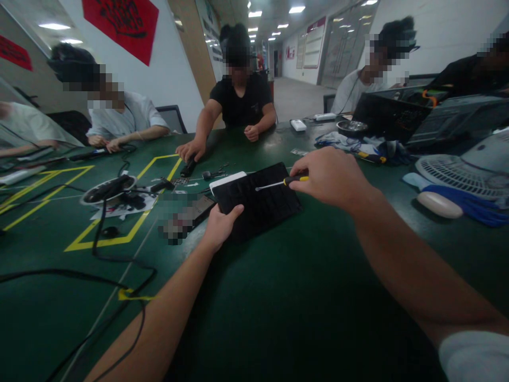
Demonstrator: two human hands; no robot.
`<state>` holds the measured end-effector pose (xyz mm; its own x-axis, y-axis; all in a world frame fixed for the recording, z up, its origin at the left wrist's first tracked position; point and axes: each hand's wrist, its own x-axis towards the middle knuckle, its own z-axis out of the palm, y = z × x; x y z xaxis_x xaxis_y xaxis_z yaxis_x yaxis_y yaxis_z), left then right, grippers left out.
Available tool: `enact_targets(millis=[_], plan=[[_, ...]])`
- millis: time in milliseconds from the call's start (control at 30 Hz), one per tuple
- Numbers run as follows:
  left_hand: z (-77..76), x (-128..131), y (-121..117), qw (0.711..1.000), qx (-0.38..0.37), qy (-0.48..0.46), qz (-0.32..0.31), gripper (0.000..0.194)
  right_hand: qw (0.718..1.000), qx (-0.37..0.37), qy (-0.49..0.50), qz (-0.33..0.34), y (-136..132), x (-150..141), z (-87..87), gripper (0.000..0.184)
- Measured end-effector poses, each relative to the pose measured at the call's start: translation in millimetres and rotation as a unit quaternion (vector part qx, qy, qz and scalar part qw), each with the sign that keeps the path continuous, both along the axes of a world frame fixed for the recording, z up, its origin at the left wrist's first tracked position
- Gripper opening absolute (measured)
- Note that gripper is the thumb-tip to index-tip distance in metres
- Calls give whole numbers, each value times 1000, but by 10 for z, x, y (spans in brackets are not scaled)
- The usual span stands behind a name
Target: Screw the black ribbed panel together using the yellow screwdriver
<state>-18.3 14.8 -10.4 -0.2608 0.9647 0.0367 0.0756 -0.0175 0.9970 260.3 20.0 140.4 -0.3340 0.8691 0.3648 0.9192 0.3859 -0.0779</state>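
My left hand (pixel 220 227) grips the lower left corner of a flat black rectangular panel (pixel 262 209), thumb on its top face. The panel is tilted above the green table. In my right hand (pixel 328 175) is a screwdriver (pixel 275 185) with a yellow and black handle, fingers closed round the grip. Its shaft points left across the panel, and the tip lies over the panel's middle; whether it touches cannot be made out. Behind the panel a white flat object (pixel 227 180) shows partly, the rest hidden.
A metal bowl (pixel 85 199) with dark parts and black cables lies left on the green table (pixel 302 297). Across from me, a person's hand (pixel 193 150) holds a dark object. At right are a white fan (pixel 449 172), blue gloves (pixel 479 207) and a white oval object (pixel 439 205).
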Motion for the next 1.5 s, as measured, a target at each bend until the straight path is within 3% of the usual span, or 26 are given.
enact_targets(millis=[767, 1500], plan=[[17, 3, -7, 1000, -9, 6, 3, 60, 999, -23, -3, -26, -35, -56, -12, 26], [12, 4, -3, 1000, -3, -9, -5, 59, 998, -58, -15, -6, -39, -52, -23, 26]])
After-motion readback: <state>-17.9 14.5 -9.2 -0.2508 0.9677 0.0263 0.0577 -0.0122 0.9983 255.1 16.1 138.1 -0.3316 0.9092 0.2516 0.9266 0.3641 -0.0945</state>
